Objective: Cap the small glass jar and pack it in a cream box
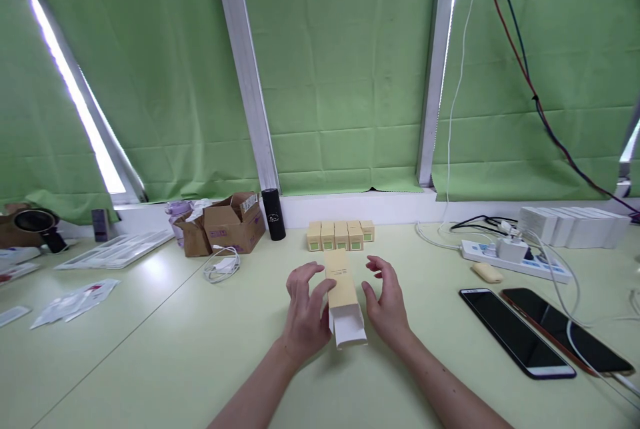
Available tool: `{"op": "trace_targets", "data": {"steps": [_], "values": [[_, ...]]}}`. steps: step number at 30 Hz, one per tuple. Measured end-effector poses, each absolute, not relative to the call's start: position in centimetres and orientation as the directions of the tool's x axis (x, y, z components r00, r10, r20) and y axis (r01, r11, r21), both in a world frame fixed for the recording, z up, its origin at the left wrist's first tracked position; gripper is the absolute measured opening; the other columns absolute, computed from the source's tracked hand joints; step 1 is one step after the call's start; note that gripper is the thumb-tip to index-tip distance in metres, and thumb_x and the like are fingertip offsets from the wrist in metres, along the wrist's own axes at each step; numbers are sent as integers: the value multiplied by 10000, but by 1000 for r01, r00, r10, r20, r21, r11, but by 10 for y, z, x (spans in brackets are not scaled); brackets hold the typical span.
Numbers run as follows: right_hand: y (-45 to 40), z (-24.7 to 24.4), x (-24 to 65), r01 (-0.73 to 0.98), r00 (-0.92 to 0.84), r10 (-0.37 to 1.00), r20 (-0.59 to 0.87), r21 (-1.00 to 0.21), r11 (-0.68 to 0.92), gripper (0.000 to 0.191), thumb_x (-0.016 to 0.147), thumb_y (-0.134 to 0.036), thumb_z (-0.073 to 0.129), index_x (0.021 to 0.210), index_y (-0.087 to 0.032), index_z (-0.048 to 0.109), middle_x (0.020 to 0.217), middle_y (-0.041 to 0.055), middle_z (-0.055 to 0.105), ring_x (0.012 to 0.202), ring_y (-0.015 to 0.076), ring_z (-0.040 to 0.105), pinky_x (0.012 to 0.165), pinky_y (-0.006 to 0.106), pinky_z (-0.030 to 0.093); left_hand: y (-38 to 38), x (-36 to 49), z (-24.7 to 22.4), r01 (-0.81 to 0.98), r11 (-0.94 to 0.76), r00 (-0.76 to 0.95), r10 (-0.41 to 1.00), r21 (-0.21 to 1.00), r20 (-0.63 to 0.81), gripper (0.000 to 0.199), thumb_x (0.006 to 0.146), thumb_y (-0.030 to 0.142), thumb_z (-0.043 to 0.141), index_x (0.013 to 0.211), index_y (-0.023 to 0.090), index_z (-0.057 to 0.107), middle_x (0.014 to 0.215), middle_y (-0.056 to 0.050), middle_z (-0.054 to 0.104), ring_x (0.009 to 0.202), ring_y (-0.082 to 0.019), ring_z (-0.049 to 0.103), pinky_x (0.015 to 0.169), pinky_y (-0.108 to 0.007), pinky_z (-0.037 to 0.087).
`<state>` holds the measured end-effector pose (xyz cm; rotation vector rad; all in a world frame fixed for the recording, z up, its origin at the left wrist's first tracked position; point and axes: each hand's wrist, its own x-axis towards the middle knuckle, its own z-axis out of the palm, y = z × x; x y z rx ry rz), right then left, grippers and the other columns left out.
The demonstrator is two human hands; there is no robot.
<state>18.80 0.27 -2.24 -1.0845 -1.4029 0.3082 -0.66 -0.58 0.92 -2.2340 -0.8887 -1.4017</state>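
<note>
Frame centre: open carton [344,286] is gripped by left hand [306,314], thumb on top, presumably for steadiness; right hand [389,308] is loosely spread alongside.

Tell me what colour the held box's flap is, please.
The flap is white in the head view.

Setting: indoor work or packing table, probably a workshop or office; exact kind not determinable. Evidence: pale tabletop [200,362] below green curtains [335,69] over windows; small yellow boxes [341,236] in a row at its far edge; open cardboard carton [234,224]; power strip [515,260], two phones [517,332] near the right edge; white boxes [573,227] at far right corner.
</note>
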Motion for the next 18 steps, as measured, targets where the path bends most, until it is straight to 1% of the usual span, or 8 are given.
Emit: {"op": "trace_targets", "data": {"steps": [2, 4, 6, 8, 10, 12, 15, 18], "values": [[3, -22, 188, 423, 216, 734, 643, -740, 524, 438, 905, -239, 515, 1339, -277, 474, 1248, 100, 581, 1146, 283, 552, 974, 516, 477, -6, -7, 10, 634, -761, 281, 389, 135, 877, 476, 837, 274, 692, 1258, 247, 471, 1365, -192, 459, 1334, -374, 464, 1048, -582, 457], [2, -21, 188, 441, 210, 724, 657, -725, 529, 432, 909, -234, 513, 1338, -276, 474, 1244, 103, 581, 1161, 287, 543, 977, 522, 475, -5, -7, 12, 577, -781, 230, 437, 240, 870, 473, 874, 288, 654, 1306, 226, 471, 1396, -204, 467, 1358, -359, 458, 1060, -556, 471], [2, -21, 188, 455, 201, 714, 671, -709, 538, 433, 910, -226, 514, 1338, -273, 471, 1242, 104, 582, 1165, 288, 540, 978, 526, 476, -3, -8, 11, 518, -790, 170, 470, 328, 866, 458, 904, 262, 629, 1337, 226, 487, 1393, -189, 502, 1368, -334, 461, 1082, -533, 467], [2, -21, 188, 464, 190, 708, 680, -698, 545, 440, 909, -220, 517, 1343, -272, 469, 1248, 103, 581, 1163, 287, 542, 975, 528, 482, 0, -9, 10, 444, -781, 97, 530, 440, 842, 464, 903, 254, 655, 1345, 230, 513, 1391, -169, 522, 1373, -323, 468, 1095, -507, 466], [2, -22, 188, 471, 181, 706, 685, -690, 549, 446, 909, -215, 517, 1349, -270, 467, 1254, 103, 578, 1163, 286, 542, 971, 529, 488, 3, -10, 7, 311, -740, -3, 627, 596, 779, 495, 884, 294, 707, 1340, 219, 528, 1394, -159, 530, 1344, -318, 511, 1063, -460, 498], [1, -22, 188, 481, 171, 700, 693, -679, 555, 448, 910, -208, 516, 1351, -270, 467, 1254, 103, 577, 1168, 284, 538, 972, 529, 490, 6, -10, 5, 134, -662, -88, 733, 738, 674, 526, 875, 363, 732, 1330, 191, 532, 1344, -162, 583, 1265, -304, 586, 1020, -418, 527], [1, -22, 188, 488, 156, 688, 709, -661, 571, 451, 910, -195, 515, 1352, -269, 465, 1243, 102, 579, 1172, 283, 530, 978, 532, 489, 10, -10, 5, -69, -542, -72, 840, 838, 538, 550, 864, 451, 741, 1284, 142, 567, 1248, -174, 664, 1199, -300, 638, 1011, -396, 527], [1, -22, 188, 484, 140, 678, 721, -647, 589, 447, 914, -191, 511, 1351, -270, 462, 1243, 106, 575, 1178, 290, 523, 980, 546, 488, 13, -9, 7, -171, -472, -79, 881, 865, 466, 658, 849, 478, 756, 1366, 145, 525, 1293, -175, 665, 1229, -297, 631, 1012, -374, 523]]}}
